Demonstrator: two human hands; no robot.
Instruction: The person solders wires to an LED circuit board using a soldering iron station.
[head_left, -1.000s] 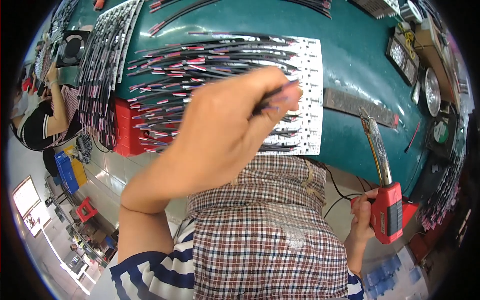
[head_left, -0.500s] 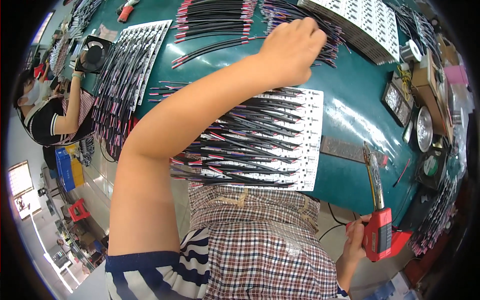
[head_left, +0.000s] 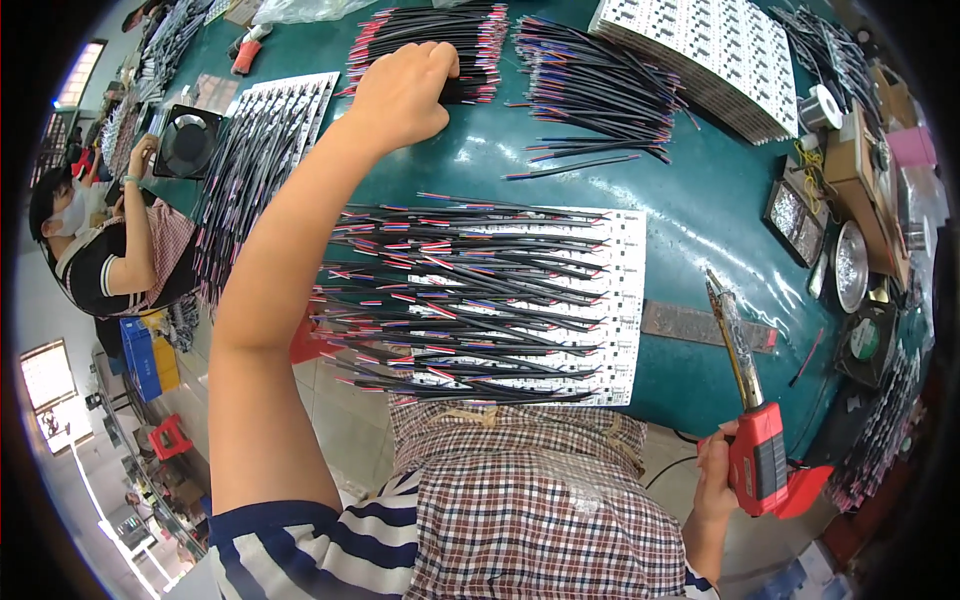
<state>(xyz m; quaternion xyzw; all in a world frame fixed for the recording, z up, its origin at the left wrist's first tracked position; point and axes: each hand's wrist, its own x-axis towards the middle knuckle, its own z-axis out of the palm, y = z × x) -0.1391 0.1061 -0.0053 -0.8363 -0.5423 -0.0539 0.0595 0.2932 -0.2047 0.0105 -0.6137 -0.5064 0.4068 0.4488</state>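
My left hand (head_left: pixel 408 92), fingers curled and closed, rests over the near side of a pile of black cables (head_left: pixel 425 30) with red and white ends. Its fingertips are turned away, so I cannot see what they hold. My right hand (head_left: pixel 714 480) grips the red handle of a soldering gun (head_left: pixel 757 455), whose metal barrel points up over the table's right side. In front of me lies a white circuit board panel (head_left: pixel 625 300) with rows of black cables (head_left: pixel 500 300) fixed along it, their loose ends reaching left.
A second cable pile (head_left: pixel 595 85) lies right of the first. Behind it rises a stack of white panels (head_left: pixel 700 50). A metal bar (head_left: pixel 700 325), a solder spool (head_left: pixel 822 105), a tray (head_left: pixel 795 215) and a round dish (head_left: pixel 850 262) sit rightward. A co-worker (head_left: pixel 120 240) sits at left beside a fan (head_left: pixel 188 140).
My left hand has moved left from the right-hand cable pile to the left-hand one. The soldering gun's tip has swung slightly left and stays in my right hand.
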